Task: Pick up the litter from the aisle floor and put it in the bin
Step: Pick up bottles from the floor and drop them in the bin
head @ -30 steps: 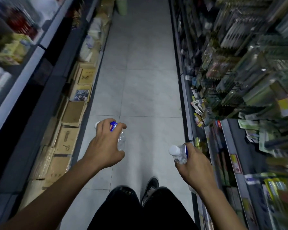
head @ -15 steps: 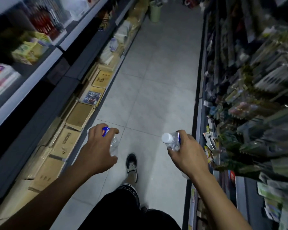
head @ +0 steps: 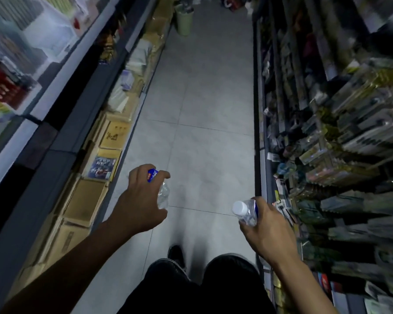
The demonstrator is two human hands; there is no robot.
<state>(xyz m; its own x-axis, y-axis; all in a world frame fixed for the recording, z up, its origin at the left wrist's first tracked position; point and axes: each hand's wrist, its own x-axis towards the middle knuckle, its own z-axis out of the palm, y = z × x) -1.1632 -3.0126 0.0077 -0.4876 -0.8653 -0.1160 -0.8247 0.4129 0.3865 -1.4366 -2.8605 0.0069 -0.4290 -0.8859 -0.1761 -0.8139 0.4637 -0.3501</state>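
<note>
We stand in a narrow shop aisle, each hand carrying litter. Our left hand curls its fingers round a crumpled clear bottle with a blue label, held out over the grey tiled floor. Our right hand grips a second clear bottle by its upper part, the white cap pointing up and to the left, close to the shelving on that side. The pale green bin stands far up the aisle, against the left-hand shelves and well apart from both hands.

Along the left runs a row of brown cardboard boxes at floor level, one with a blue printed picture on it, beneath grey shelves of blurred packets. On the right, racks of hanging packaged goods crowd the aisle's edge. Beyond the bin some dark and red things lie at the aisle's end, too blurred to name. Below us show dark trousers and one dark shoe on the tiles.
</note>
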